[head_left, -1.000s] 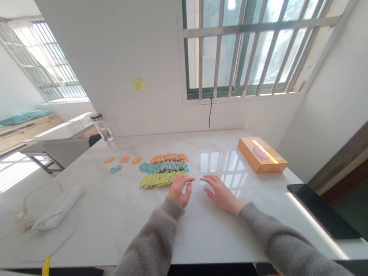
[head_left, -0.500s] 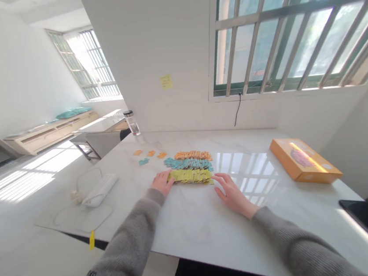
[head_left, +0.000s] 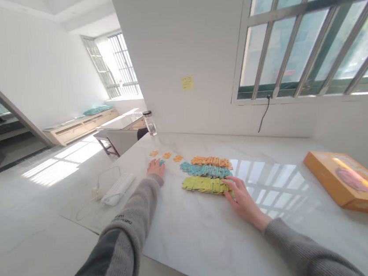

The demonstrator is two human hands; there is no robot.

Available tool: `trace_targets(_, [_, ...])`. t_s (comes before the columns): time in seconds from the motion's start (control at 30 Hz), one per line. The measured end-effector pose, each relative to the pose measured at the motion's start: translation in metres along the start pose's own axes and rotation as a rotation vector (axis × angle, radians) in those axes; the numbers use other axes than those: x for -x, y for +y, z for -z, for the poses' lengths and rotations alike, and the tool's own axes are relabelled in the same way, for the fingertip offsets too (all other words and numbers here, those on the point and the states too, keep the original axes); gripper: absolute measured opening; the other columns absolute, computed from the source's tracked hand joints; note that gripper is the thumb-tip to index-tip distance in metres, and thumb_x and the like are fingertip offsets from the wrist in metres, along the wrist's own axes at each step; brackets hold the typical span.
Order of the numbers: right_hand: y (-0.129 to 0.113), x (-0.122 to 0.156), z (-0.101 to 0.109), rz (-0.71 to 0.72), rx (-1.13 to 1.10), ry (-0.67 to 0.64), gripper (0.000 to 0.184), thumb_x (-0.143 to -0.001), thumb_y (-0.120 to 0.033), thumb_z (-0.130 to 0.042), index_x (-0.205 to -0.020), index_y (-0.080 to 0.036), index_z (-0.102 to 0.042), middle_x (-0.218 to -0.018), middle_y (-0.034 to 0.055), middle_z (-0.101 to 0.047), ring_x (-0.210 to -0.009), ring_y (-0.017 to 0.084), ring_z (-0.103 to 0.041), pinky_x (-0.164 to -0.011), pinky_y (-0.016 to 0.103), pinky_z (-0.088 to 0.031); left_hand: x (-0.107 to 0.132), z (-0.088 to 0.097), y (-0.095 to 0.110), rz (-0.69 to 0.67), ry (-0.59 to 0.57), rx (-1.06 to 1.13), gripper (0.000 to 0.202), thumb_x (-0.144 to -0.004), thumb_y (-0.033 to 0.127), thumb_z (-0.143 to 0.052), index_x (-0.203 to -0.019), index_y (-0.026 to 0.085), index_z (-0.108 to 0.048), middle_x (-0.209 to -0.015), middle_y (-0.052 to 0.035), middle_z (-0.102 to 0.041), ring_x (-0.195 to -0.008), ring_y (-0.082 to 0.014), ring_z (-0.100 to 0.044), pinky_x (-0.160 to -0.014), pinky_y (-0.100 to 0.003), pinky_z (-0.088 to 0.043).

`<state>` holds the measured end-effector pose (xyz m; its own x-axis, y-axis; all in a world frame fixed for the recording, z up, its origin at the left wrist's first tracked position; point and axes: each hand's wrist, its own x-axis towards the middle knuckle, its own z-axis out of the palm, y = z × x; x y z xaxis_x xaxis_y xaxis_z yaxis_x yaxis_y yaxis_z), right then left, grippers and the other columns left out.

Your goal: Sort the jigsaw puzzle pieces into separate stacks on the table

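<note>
Three long rows of small jigsaw pieces lie on the white marble table (head_left: 195,238): orange pieces (head_left: 211,162) farthest away, teal pieces (head_left: 204,170) in the middle, and yellow-green pieces (head_left: 204,185) nearest me. My right hand (head_left: 244,202) rests with its fingertips against the right end of the yellow-green row. Farther left, my left hand (head_left: 156,167) lies flat beside a loose teal piece (head_left: 162,162), partly covering it. Loose orange pieces (head_left: 166,155) lie just beyond that hand.
An orange cardboard box (head_left: 352,185) lies at the right of the table. A clear bottle with a dark cap (head_left: 149,123) stands at the far edge. Left of the table, a white keyboard (head_left: 118,189) with a cable sits on a lower transparent surface.
The view has swung left. My left hand has moved from the left end of the yellow-green row to the loose pieces, and my right hand stays at the row's right end.
</note>
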<state>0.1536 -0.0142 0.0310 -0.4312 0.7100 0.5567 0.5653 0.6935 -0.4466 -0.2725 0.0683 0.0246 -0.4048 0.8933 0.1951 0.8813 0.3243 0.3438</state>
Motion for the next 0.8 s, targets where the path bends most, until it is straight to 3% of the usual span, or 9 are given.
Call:
trace_targets(0.23, [0.001,-0.002,-0.001,-0.023,0.003,0.006,0.036,-0.098,-0.027,-0.046,-0.133,-0.028,-0.049,-0.134,0.0121,-0.049,-0.128,0.029,-0.048,-0.107,0.052,-0.046,-0.062,-0.006,-0.019,0.078,-0.008,-0.031,0.059,-0.098,0.048,-0.031,-0.151,0.021,-0.032,-0.16,-0.0148,-0.026,-0.145,-0.0338,-0.028,-0.115,-0.051,-0.028])
trace_targets(0.43, [0.004,-0.004,0.0,-0.059,-0.012,-0.005,0.035,-0.098,-0.03,-0.046,-0.133,-0.029,-0.05,-0.134,0.0113,-0.05,-0.128,0.029,-0.049,-0.104,0.051,-0.049,-0.092,0.001,-0.021,-0.029,-0.033,-0.065,0.054,-0.098,0.044,-0.034,-0.145,0.02,-0.039,-0.151,-0.0177,-0.04,-0.143,-0.0367,-0.03,-0.112,-0.058,-0.028])
trace_targets(0.63, [0.004,-0.004,0.0,-0.09,-0.033,-0.019,0.034,-0.098,-0.03,-0.046,-0.132,-0.029,-0.05,-0.133,0.0111,-0.051,-0.127,0.029,-0.05,-0.104,0.05,-0.049,-0.092,-0.01,-0.01,-0.305,-0.121,-0.031,0.039,-0.097,0.032,-0.04,-0.133,0.023,-0.053,-0.147,-0.0094,-0.047,-0.142,-0.0265,-0.031,-0.12,-0.046,-0.023])
trace_targets(0.8, [0.008,-0.01,-0.002,-0.11,-0.065,-0.033,0.034,-0.099,-0.032,-0.046,-0.132,-0.028,-0.049,-0.133,0.0122,-0.049,-0.127,0.03,-0.048,-0.105,0.054,-0.047,-0.07,-0.029,0.011,-0.397,-0.149,0.049,0.043,-0.1,0.029,-0.035,-0.139,0.019,-0.051,-0.145,-0.011,-0.05,-0.14,-0.025,-0.038,-0.119,-0.043,-0.03])
